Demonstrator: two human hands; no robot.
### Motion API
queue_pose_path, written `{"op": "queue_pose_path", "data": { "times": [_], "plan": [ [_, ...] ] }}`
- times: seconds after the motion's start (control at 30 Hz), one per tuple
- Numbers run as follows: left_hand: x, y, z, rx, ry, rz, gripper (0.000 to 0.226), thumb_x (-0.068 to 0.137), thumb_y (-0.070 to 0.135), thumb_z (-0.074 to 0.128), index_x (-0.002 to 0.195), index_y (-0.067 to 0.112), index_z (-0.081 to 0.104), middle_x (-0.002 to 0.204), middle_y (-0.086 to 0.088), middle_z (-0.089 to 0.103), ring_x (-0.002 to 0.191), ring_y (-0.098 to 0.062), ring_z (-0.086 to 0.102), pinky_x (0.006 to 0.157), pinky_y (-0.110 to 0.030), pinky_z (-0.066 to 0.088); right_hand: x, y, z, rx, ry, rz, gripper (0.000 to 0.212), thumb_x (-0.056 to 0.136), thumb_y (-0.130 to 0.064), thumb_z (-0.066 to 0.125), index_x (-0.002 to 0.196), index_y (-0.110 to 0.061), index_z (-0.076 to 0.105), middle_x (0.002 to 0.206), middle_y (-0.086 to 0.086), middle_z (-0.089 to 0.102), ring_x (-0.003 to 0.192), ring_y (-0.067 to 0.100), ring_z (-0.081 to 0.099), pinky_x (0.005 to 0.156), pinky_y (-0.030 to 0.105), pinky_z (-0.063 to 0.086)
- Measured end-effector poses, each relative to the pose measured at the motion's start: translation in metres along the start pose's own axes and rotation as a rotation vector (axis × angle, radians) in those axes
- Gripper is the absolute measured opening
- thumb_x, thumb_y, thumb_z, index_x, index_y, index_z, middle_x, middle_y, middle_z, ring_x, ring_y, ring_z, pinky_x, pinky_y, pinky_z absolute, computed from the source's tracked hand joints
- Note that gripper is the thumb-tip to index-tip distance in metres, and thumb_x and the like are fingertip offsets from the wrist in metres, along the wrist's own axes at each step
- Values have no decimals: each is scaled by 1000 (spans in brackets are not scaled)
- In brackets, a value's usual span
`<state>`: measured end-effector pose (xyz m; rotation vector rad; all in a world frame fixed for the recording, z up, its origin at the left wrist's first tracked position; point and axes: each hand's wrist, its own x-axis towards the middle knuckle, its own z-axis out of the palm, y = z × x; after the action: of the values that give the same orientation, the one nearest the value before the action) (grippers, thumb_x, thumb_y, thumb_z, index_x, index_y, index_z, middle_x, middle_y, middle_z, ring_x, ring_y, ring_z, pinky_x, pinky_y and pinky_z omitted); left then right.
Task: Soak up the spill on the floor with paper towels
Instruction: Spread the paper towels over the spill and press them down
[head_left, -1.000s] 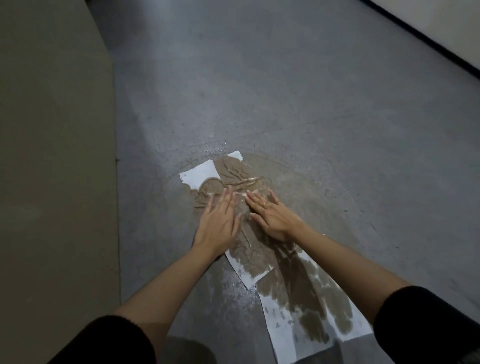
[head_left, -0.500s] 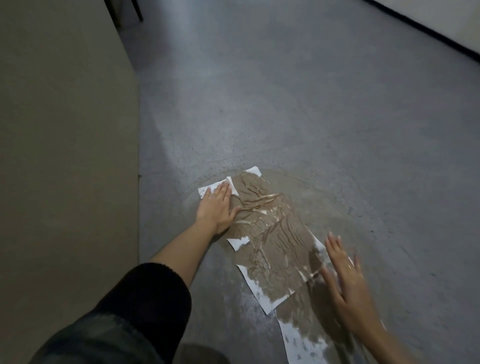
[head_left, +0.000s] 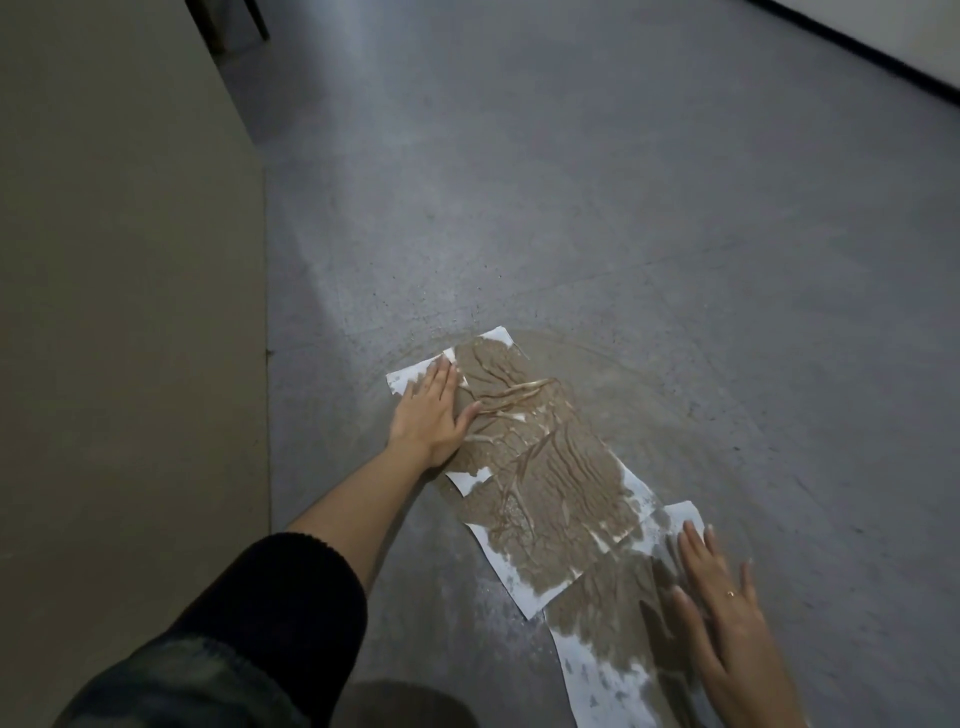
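Paper towels soaked brown, laid flat on the grey floor over the spill, long axis from frame centre toward lower right. Left hand palm-down on the upper-left end, fingers straight and close together, arm outstretched. Right hand flat at lower right, fingers spread on the wet sheet.

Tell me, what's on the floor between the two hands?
Brown, soaked, wrinkled paper towels stretch from the left hand to the right hand, seen in the head view.
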<state>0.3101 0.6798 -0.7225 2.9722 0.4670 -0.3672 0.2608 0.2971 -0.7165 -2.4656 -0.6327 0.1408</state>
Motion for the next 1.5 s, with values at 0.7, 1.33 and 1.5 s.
{"op": "queue_pose_path", "data": {
  "times": [0.7,1.33,1.5],
  "plan": [
    [-23,-5,5,-60,71,-308,79,95,61,7,152,7,-6,160,-9,-13,148,-20,-13,112,-48,-17,-13,-6,6,-18,-46,0,56,100,-50,24,153,-35,17,158,-10,24,148,10,15,120,25,-6],
    [-189,146,38,-258,256,501,67,102,50,19,154,14,-3,162,1,-10,149,-15,-5,117,-52,-5,-83,11,-7,-125,162,358,71,96,-56,13,151,-12,28,160,1,19,148,11,11,121,36,4],
    [-259,151,93,76,95,936,72,98,57,22,151,9,26,159,-9,20,147,-23,18,109,-51,19,-118,-2,12,-326,-45,447,76,91,-61,-6,153,-17,-7,159,-2,-19,147,11,-19,118,41,-16]
  ]
}}
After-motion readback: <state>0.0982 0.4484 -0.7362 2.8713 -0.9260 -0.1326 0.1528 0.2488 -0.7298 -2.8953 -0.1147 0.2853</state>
